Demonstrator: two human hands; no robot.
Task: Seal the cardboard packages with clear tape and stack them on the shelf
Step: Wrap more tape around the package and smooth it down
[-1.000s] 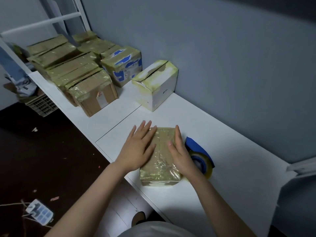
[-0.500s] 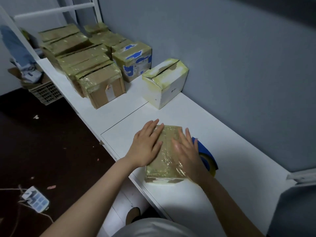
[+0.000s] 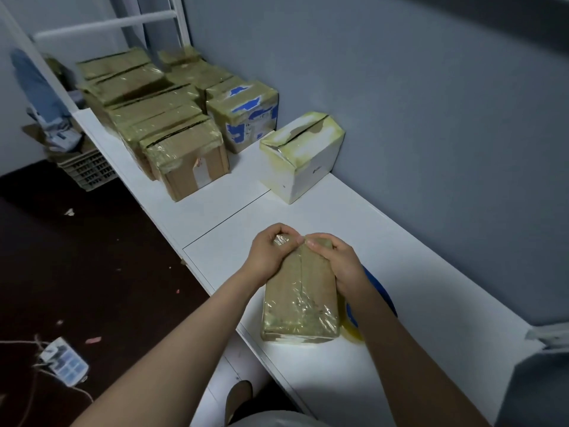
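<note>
From the head camera, the only view we have, we look down on a white shelf top [image 3: 415,272] running along a grey wall. The package [image 3: 300,291], brown cardboard under shiny clear tape, lies flat near the front edge, its long side pointing away from the person.

Both hands are on its far end. The left hand [image 3: 271,254] has its fingers curled over the far left corner and seems to pinch crinkled tape there. The right hand [image 3: 338,263] grips the far right corner in the same way, thumb on top. The two thumbs nearly meet at the middle seam. Neither hand is slack.

Just beside the package on the right, partly hidden by the right forearm, we see the blue tape dispenser [image 3: 377,288].

Further along the shelf stand a white box [image 3: 303,155], a box with blue patches [image 3: 243,115] and a tight group of taped boxes [image 3: 154,118].

We judge that the sealing step is near its end, with the last tape being folded and pressed down at the far edge. The next move calls for a firm rub along that fold. Then comes a two-handed lift to carry the package to the group on the left and set it square against or on top of its neighbours.
</note>
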